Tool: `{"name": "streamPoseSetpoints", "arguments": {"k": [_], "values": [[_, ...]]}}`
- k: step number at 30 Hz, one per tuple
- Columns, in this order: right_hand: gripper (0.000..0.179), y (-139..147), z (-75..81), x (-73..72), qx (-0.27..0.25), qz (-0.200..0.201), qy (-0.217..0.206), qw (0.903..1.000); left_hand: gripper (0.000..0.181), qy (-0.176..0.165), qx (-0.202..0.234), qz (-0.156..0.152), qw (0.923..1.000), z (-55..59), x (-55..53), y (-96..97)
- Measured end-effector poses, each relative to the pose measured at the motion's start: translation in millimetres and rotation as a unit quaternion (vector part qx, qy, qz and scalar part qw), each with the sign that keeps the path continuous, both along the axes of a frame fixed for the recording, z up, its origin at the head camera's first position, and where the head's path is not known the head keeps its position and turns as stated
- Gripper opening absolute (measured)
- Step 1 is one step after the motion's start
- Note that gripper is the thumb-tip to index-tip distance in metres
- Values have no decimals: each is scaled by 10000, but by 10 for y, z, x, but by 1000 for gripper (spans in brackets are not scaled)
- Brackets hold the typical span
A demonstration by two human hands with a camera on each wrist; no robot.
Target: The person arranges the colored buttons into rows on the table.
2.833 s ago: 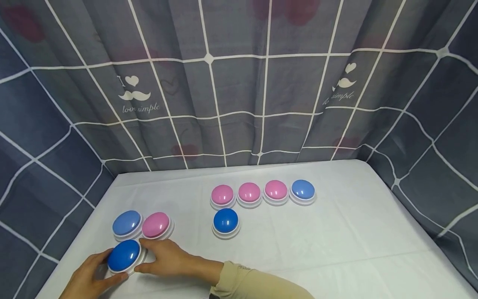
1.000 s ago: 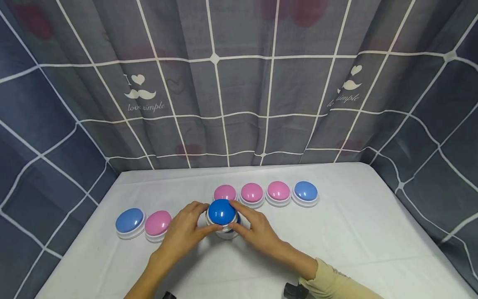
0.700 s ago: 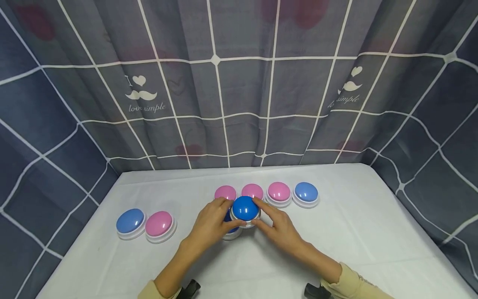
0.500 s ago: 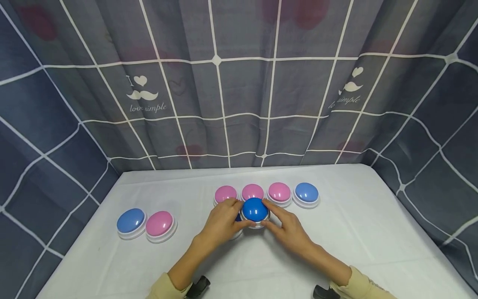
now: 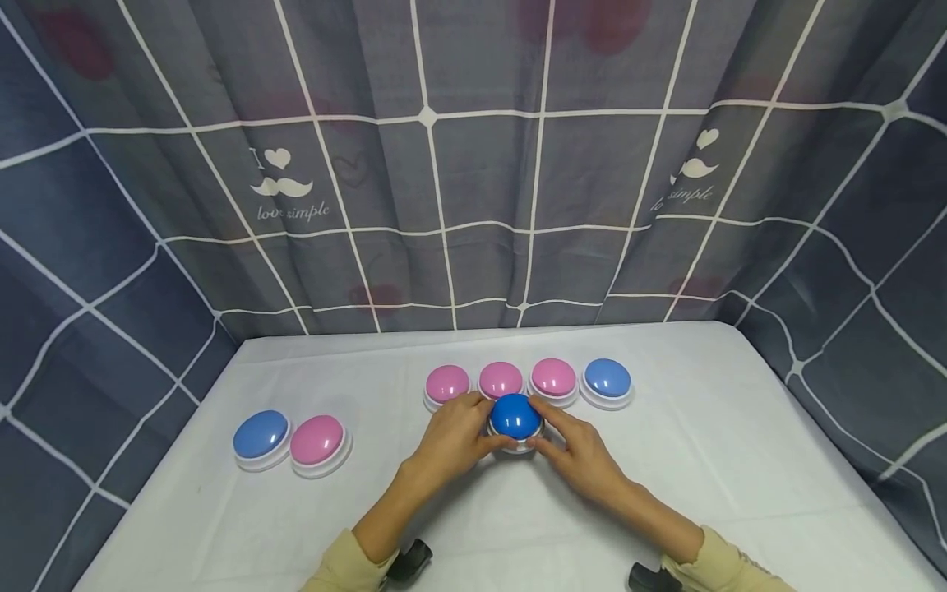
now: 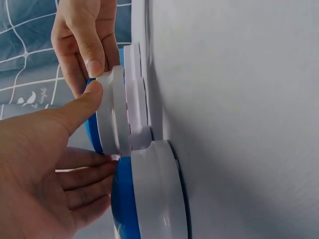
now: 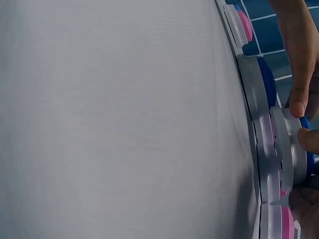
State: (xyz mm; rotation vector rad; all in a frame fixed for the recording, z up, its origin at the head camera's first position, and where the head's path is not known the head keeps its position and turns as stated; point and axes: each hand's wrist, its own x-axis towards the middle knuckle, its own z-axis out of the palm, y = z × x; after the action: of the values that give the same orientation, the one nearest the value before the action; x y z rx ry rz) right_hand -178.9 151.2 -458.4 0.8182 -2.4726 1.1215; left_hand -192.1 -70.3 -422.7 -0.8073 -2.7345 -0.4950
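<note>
A glossy blue push button [image 5: 515, 416] with a white round base is held between both hands in front of the pink row. My left hand [image 5: 453, 437] grips its left side, the thumb on the near rim. The right hand [image 5: 586, 458] pinches the opposite side the same way. In the left wrist view the held button [image 6: 111, 112] stands raised off the white cloth. Beside it sits another dark blue push button [image 6: 154, 194], which my left hand hides in the head view.
Behind the hands, pink push buttons [image 5: 447, 384] and a light blue one [image 5: 607, 379] form a row. At the left sit a light blue button [image 5: 261, 436] and a pink button [image 5: 318, 441]. A white cloth [image 5: 666, 493] covers the table; a grey checked curtain [image 5: 481, 181] surrounds it.
Both hands have carried the blue button from the left group, over the other dark blue button, to its right side. In the last half second it has shifted slightly further right.
</note>
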Motion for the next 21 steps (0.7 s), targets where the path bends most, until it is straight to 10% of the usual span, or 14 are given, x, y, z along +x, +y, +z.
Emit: {"name": "streamPoseSetpoints", "arguments": {"k": [21], "values": [[58, 10, -41, 34, 641, 89, -145, 9978, 62, 299, -1017, 126, 9943, -143, 76, 23]]}}
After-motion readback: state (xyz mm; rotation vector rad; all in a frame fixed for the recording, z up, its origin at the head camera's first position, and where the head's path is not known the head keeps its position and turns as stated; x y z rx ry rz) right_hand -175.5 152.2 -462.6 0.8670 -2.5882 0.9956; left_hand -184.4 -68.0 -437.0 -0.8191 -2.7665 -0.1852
